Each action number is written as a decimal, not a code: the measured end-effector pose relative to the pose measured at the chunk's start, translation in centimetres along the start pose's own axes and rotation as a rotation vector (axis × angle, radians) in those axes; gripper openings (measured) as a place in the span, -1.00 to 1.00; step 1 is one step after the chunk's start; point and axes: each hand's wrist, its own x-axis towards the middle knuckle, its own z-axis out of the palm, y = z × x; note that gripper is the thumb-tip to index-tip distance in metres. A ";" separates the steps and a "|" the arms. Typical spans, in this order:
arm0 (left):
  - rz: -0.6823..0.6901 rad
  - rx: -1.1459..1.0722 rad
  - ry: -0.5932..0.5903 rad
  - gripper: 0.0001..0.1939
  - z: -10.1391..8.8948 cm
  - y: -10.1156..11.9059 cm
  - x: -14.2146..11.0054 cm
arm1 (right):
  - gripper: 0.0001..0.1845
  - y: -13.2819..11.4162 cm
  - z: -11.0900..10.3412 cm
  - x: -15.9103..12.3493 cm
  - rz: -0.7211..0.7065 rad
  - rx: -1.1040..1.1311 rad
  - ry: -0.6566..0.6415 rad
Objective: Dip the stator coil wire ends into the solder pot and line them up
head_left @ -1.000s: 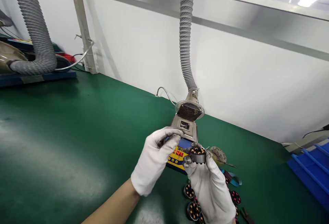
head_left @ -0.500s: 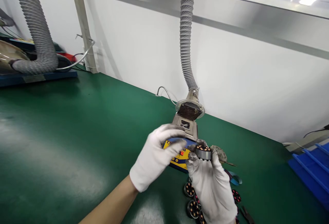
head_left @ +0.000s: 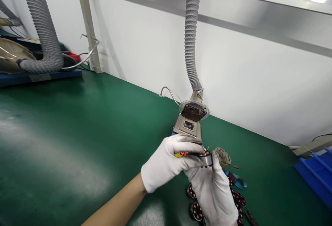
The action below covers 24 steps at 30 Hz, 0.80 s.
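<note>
My right hand, in a white glove with dirty fingertips, grips a round metal-rimmed part from below and the right. The part has a dark top face with copper-coloured spots. My left hand, also gloved, reaches in from the left, its fingers closed at the part's left edge and hiding some of it. Just behind both hands is a unit like a solder pot, with a square well in its metal top. Its yellow front with red digits shows only between my left fingers.
Several similar round parts lie below and right of my hands. A brownish round item, a blue strap and pliers-like handles are on the green bench. A ribbed duct hangs over the pot; blue bins stand right.
My left hand has moved right and closed at the round part, covering most of the yellow front. The right hand still holds the part. The view has shifted slightly.
</note>
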 end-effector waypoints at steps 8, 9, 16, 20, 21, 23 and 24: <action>-0.027 -0.147 0.314 -0.96 -0.7 -0.1 -0.2 | -0.79 -0.2 -0.3 -0.5 0.050 -0.093 -0.015; -0.087 -0.165 0.274 -0.88 -0.9 0.1 -0.2 | -0.79 -0.3 -0.5 -0.6 0.048 -0.111 -0.013; -0.111 -0.205 0.274 -0.92 0.5 0.4 -0.5 | -0.71 0.1 -1.7 0.4 -0.316 -0.416 0.107; -0.039 -0.259 0.330 -0.92 0.1 0.7 -0.7 | -0.62 1.0 -2.4 1.2 -0.831 -0.778 0.198; -0.094 -0.283 0.326 -0.87 -0.1 0.7 -0.6 | -0.60 1.4 -2.6 1.2 -0.941 -0.859 0.210; -0.254 -0.330 0.230 -0.70 -0.2 0.7 -0.5 | -0.57 2.0 -2.8 1.2 -1.171 -1.022 0.213; -0.327 -0.354 0.158 -0.64 0.0 0.6 -0.5 | -0.56 2.3 -3.0 1.2 -1.289 -1.118 0.201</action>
